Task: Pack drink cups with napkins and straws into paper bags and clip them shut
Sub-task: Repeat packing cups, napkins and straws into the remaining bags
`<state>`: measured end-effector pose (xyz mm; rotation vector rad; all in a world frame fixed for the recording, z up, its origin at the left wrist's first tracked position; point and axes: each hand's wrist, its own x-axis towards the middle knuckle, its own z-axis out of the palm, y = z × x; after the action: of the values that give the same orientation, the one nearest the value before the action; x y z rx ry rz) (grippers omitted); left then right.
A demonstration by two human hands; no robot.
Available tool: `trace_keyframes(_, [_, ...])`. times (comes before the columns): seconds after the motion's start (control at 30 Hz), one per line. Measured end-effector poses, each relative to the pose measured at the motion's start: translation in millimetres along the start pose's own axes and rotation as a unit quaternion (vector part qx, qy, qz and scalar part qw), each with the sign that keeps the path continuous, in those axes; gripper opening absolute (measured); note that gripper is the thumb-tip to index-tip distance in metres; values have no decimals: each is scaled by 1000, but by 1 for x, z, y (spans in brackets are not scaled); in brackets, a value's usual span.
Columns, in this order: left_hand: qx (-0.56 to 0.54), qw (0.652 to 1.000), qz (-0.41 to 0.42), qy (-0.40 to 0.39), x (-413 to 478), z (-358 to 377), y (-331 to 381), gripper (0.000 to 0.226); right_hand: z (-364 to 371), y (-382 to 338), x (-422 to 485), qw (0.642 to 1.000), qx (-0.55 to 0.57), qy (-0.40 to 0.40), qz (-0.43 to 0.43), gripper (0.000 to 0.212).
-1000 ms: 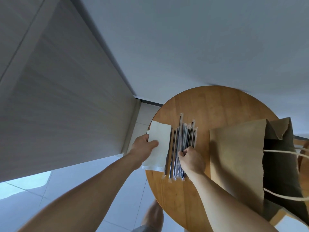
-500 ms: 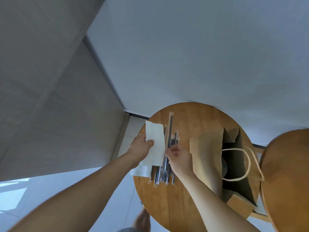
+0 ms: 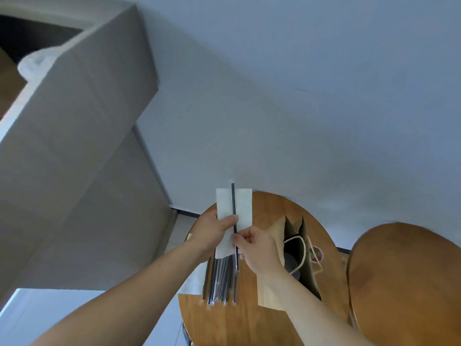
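My left hand holds a white folded napkin upright above the round wooden table, thumb pressing a wrapped black straw against it. My right hand pinches the same straw lower down. Below the hands, a row of several wrapped straws lies on the table. To the right stands an open brown paper bag with rope handles; a dark cup lid shows inside it.
A second round wooden surface sits at the right, close to the bag. More white napkins lie under the straw row at the table's left edge. A grey wall panel and pale wall rise behind; tiled floor lies at the lower left.
Both hands lifted off the table. The left raised a napkin from the stack; the right drew one straw out of the row and laid it against the napkin. The view tilted upward.
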<state>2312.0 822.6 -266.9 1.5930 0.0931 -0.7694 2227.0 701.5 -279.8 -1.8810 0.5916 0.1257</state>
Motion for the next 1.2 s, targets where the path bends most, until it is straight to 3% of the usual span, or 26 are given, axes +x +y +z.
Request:
trace_keyframes(0.13, [-26, 999, 28, -11, -10, 17, 37, 14, -39, -23, -8, 993, -57, 83, -54, 18])
trace_keyframes(0.23, [-47, 996, 48, -67, -16, 28, 66, 26, -71, -45, -7, 989, -13, 121, -87, 38])
trace_keyframes(0.37, [-23, 986, 72, -146, -27, 58, 91, 23, -111, -60, -13, 992, 84, 51, -80, 17])
trace_keyframes(0.43, [-12, 984, 77, -161, -31, 74, 98, 23, -126, -57, -15, 989, 96, 65, -87, 13])
trace_keyframes(0.6, [36, 982, 98, -158, -35, 103, 102, 21, -155, -47, -19, 987, 122, 63, -79, 10])
trace_keyframes(0.7, [52, 984, 101, -139, -35, 112, 102, 24, -172, -42, -18, 994, 64, 57, -62, 11])
trace_keyframes(0.8, [93, 985, 93, -110, -27, 109, 94, 35, -189, -40, -12, 991, 65, 105, -49, 11])
trace_keyframes(0.9, [269, 952, 64, -128, -19, 98, 67, 56, -203, -46, 3, 974, 114, 193, -39, 10])
trace_keyframes(1.03, [466, 859, -6, -212, -15, 103, 16, 97, -193, -53, 30, 959, 111, 257, -46, 37])
trace_keyframes(1.1, [515, 837, -13, -186, -15, 112, -5, 97, -177, -50, 42, 963, 97, 248, -34, 32])
trace_keyframes(1.2, [539, 836, -15, -102, -15, 121, -24, 64, -153, -33, 52, 975, 64, 213, -6, 12])
